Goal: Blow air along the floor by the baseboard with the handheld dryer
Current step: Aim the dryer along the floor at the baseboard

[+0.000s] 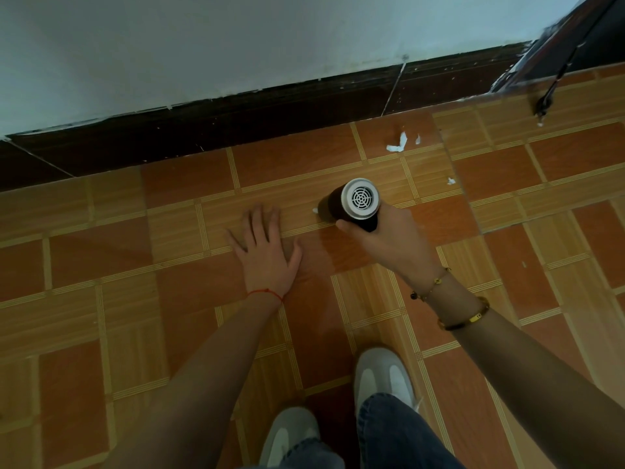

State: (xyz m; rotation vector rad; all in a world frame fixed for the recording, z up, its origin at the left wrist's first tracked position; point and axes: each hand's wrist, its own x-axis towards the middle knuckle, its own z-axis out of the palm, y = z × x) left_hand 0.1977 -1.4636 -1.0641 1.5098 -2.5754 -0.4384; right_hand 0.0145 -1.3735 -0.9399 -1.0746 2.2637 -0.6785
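- Orange and tan patterned floor (101,252) fills most of the view, meeting a dark brown baseboard (236,126) under a pale wall (203,38).
- At the upper right, a dark door edge (575,38) stands with a thin black cord (554,82) hanging to the floor.
- White scraps of paper (398,144) lie on the floor near the baseboard, with a smaller bit (450,180) off to their right.
- The right hand (389,242) grips the handle of the dryer (351,204), its fingers wrapped round it.
- The dryer hangs just above the floor, its round white rear grille facing the camera and its dark barrel pointing toward the baseboard.
- The left hand (265,247) lies flat on the floor, fingers spread, just left of the dryer and not touching it.
- A red string (265,292) circles the left wrist; gold bracelets (463,316) sit on the right.
- Two grey-white shoes (384,374) and jeans (399,434) show at the bottom.
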